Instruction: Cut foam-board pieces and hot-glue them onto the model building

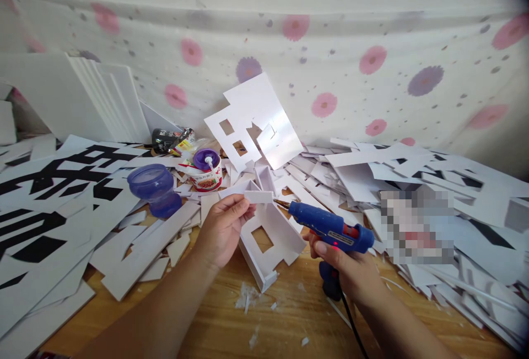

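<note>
My right hand [351, 265] is wrapped round the handle of a blue hot glue gun [326, 224], whose red light glows. Its metal nozzle points left, at the right end of a small white foam board strip [259, 197]; whether they touch I cannot tell. Thumb and fingertips of my left hand [227, 224] pinch the strip's left end. Just behind and below lies a white foam board piece with a square cutout and raised edges [275, 238], on the wooden table [223, 315]. My left fingers partly hide its upper left part.
A cut-out white board [264, 122] leans at the back. A purple container [152, 188], a paper tub with a purple lid [205, 174] and a dark can [163, 140] stand left. White scraps [144, 254] and black-patterned sheets [61, 205] cover both sides. A black cord [351, 320] trails forward.
</note>
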A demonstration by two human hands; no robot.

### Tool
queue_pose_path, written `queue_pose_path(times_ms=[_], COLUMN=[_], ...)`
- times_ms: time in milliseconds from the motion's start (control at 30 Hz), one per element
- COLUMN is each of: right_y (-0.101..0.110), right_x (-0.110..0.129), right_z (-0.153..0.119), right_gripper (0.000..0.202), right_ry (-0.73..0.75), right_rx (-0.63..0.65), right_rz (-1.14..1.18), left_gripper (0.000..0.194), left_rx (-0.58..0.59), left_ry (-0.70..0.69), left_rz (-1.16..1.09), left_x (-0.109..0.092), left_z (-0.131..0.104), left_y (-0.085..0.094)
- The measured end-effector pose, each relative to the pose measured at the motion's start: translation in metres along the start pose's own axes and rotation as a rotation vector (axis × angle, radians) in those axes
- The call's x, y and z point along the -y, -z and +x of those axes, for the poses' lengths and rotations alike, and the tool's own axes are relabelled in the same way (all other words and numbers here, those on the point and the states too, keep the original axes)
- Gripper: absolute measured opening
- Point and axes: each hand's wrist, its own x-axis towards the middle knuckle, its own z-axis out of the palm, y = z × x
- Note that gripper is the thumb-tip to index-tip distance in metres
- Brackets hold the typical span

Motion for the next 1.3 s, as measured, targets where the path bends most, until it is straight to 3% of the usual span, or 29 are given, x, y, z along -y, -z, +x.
queue_pose_path(times_ms=[400,467,567,700,800,1067,1233,1300], right_y=[0.001,0.005,0.013,0.028,0.034,0.028,0.027,0.027], right_x=[0.016,0.018,0.022,0.023,0.022,0.02,0.018,0.018], right_z=[-0.001,0.004,0.014,0.033,0.042,0.042,0.042,0.041], right_gripper=[0.033,0.03,0.023,0.016,0.018,0.018,0.021,0.021], right_ry=[-0.031,-0.02,0.012,0.122,0.138,0.091,0.079,0.066], right_rx=[0.055,0.075,-0.034,-0.256,-0.344,-0.358,-0.356,-0.356], right_rz=[-0.133,-0.156,-0.048,0.155,0.231,0.234,0.217,0.212], left_gripper=[0.028,0.028,0.022,0.01,0.009,0.004,0.015,0.017], left_rx=[-0.015,-0.026,0.007,0.171,0.314,0.591,0.858,0.91], left_ry=[-0.042,-0.087,-0.219,-0.338,-0.418,-0.589,-0.567,-0.598], left_rz=[-0.001,0.013,0.105,0.427,0.765,1.183,1.435,1.495], left_x=[-0.002,-0.002,0.0,0.002,-0.001,-0.01,-0.019,-0.022], left_z=[0.003,0.004,0.008,0.011,0.008,0.002,0.007,0.007], left_y=[0.0,0.001,0.005,0.01,0.01,0.004,0.008,0.01])
